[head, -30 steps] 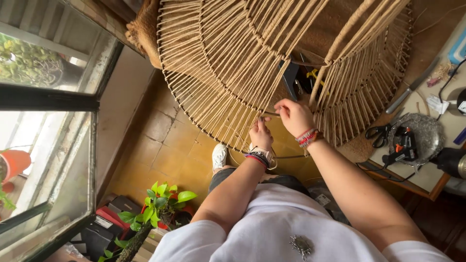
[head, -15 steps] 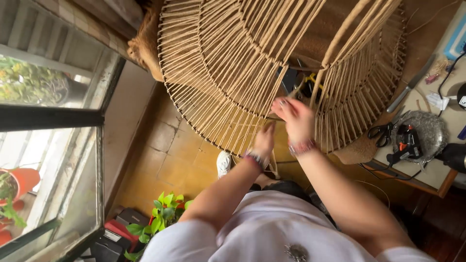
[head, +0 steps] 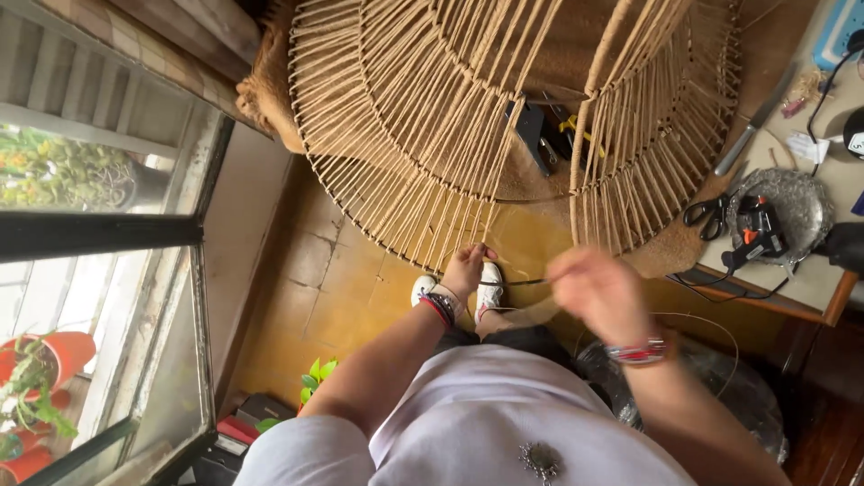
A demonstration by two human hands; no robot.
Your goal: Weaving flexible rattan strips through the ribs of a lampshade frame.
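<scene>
A large round wire frame wrapped with tan jute cord hangs in front of me, its spokes fanning out over the floor. My left hand pinches the cord at the frame's lower rim; it wears dark and red bracelets. My right hand is blurred with motion, a little to the right and below the rim, fingers closed on a thin strand of cord that runs taut back to the left hand. A red bracelet sits on that wrist.
To the right, a table edge carries black scissors, a glue gun on a silver plate, and cables. My white shoes stand on the yellow tiles. A window and potted plants are on the left.
My right hand has dropped away from the frame's rim, down and to the right, drawing the cord strand out. My left hand stays at the rim.
</scene>
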